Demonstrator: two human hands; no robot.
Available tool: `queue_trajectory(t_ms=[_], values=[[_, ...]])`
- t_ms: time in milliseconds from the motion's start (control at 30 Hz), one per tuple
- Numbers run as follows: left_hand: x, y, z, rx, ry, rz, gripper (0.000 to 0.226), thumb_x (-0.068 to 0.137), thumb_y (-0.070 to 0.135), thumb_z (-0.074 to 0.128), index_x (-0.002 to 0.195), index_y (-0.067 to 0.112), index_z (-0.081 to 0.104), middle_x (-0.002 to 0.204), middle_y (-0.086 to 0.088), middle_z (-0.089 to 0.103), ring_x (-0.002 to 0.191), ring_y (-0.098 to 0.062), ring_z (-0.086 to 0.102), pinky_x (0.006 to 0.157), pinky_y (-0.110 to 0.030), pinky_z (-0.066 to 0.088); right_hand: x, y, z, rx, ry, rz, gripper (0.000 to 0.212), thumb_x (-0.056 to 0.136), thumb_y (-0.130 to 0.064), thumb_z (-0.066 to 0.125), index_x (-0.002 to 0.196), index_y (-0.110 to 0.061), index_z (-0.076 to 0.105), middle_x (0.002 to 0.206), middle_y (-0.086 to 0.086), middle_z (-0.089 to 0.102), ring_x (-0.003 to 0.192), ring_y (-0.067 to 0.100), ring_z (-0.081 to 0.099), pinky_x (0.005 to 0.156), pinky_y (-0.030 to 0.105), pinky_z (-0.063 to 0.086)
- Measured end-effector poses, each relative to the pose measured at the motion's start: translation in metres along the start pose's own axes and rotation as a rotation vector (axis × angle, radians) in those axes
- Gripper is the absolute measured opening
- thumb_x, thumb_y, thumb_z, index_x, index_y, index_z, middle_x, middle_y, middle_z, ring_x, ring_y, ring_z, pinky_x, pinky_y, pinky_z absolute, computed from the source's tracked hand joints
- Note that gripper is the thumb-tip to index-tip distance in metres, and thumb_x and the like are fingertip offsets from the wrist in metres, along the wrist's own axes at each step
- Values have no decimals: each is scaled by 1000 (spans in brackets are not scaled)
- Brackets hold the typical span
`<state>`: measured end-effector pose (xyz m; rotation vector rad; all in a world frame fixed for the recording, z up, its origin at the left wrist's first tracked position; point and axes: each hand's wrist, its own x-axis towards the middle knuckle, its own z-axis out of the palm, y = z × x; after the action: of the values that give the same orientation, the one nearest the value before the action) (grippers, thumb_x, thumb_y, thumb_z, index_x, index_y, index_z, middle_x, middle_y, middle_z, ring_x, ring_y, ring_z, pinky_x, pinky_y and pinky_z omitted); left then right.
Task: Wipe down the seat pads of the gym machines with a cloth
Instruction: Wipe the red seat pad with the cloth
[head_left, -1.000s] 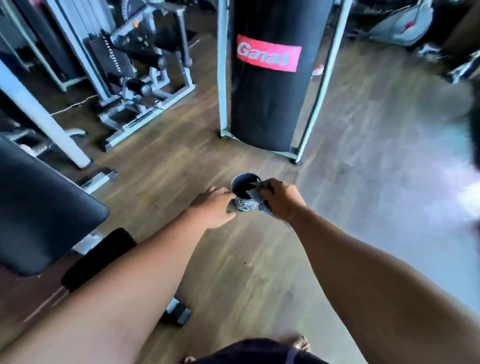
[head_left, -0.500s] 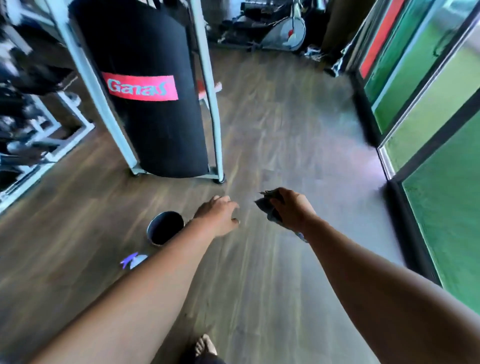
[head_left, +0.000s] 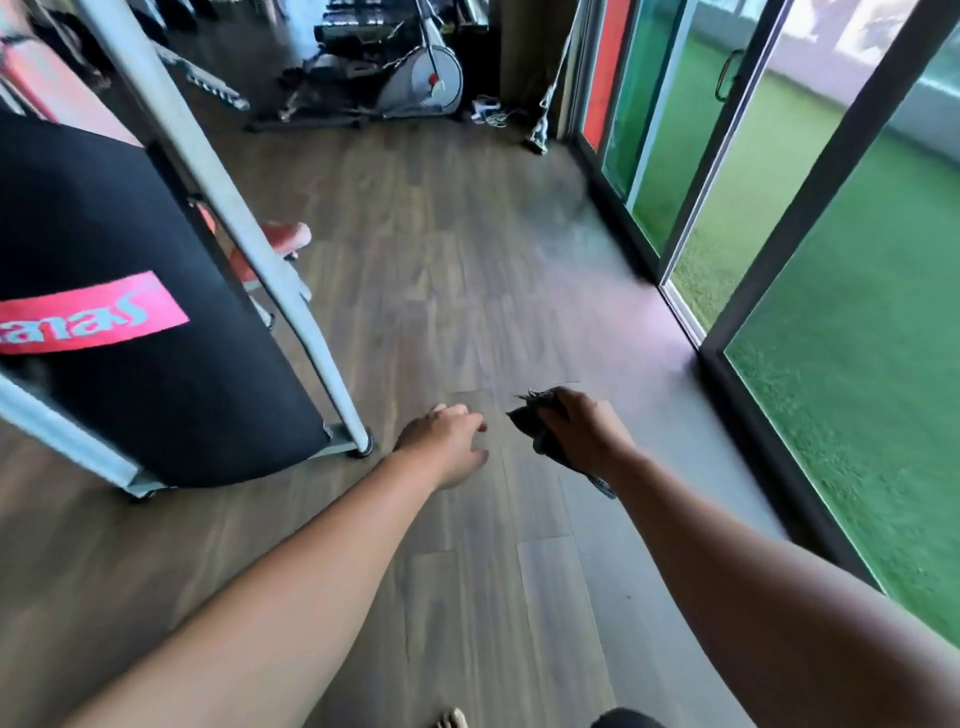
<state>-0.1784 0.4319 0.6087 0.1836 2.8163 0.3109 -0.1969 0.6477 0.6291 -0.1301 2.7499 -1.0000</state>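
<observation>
**A:** What is held, and where?

**B:** Nearest, both forearms are stretched out over the wooden floor (head_left: 545, 597). The cloth (head_left: 527, 415) is gripped in the right hand (head_left: 584, 439), bunched inside the closed fist. It is held above the floor and no machine is touched by it. Nothing is held by the left hand (head_left: 447, 441). Its fingers are loosely curled, just beside the cloth but apart from it.

**A:** Which way is the cloth pointed?

**B:** The dark wad is pushed out of the fist forward and leftward, toward the left hand. A thin tail is let out below the wrist, back toward the person. The long axis is therefore read as a diagonal through the fist, from front-left to rear-right.

**A:** How is this step best done?

**B:** No pad lies under the hands, so it is judged that the cloth is being taken to one. The tail would best be gathered in, so that nothing is snagged. With the free hand, a flat clean face could be folded outward. Farther left, the punching bag (head_left: 130, 270) in its grey frame (head_left: 234, 208) should be given room. Behind it, what looks like a red padded seat (head_left: 284, 235) is seen. Farthest off, an exercise machine (head_left: 421, 78) is parked. Which is meant next cannot be told.
</observation>
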Motion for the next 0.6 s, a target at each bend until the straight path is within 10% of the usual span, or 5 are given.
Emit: queue_trajectory(t_ms=[600], values=[[367, -19, -115, -9, 44, -98, 43, 97, 44, 57, 138, 30, 56, 140, 2, 54, 135, -21, 45, 103, -37, 42, 402, 9, -95, -66, -45, -118, 29, 98, -28, 60, 124, -16, 63, 112, 12, 72, 102, 35, 65, 68, 29, 38]])
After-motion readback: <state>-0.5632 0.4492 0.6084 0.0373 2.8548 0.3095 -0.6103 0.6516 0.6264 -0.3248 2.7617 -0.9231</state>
